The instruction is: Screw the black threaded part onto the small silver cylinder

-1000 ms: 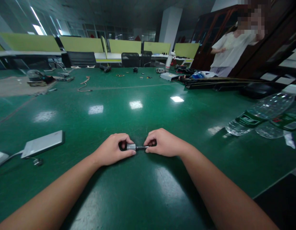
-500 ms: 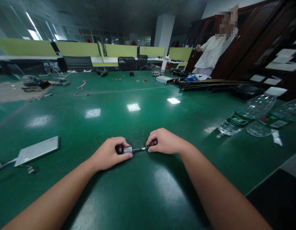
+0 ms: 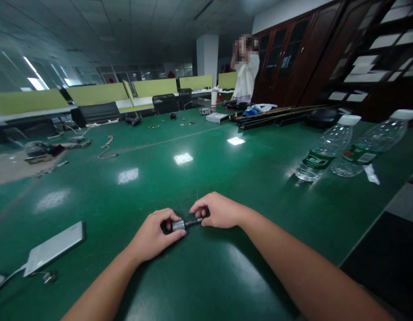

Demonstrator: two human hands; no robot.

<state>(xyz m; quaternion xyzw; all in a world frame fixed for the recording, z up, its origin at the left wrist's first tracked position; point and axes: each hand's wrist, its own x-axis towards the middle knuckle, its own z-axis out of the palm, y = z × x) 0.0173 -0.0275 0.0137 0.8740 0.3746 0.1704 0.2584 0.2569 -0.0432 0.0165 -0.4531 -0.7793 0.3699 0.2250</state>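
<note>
My left hand [image 3: 153, 234] rests on the green table [image 3: 153, 183], with thumb and fingers closed around a short silver metal cylinder [image 3: 178, 225]. A thin dark shaft [image 3: 191, 222] with a lighter tip sticks out of the cylinder to the right. Around the tip of that shaft is my right hand [image 3: 223, 211]. Its index finger reaches out above the shaft, apart from the thumb, which lies close to or against the tip. Whether anything small sits behind the right fingers cannot be made out.
A white flat device [image 3: 55, 247] with a cable lies on the left. Two plastic bottles, a nearer one [image 3: 318, 156] and another [image 3: 370, 149], stand at the right. Dark long strips [image 3: 276, 117] and a white box [image 3: 216, 117] lie farther back. A person [image 3: 247, 73] stands behind the table.
The right index finger has lifted off and spread from the thumb, where the fingers were pinched at the shaft's end. The view has turned and tilted up. The person behind stands differently.
</note>
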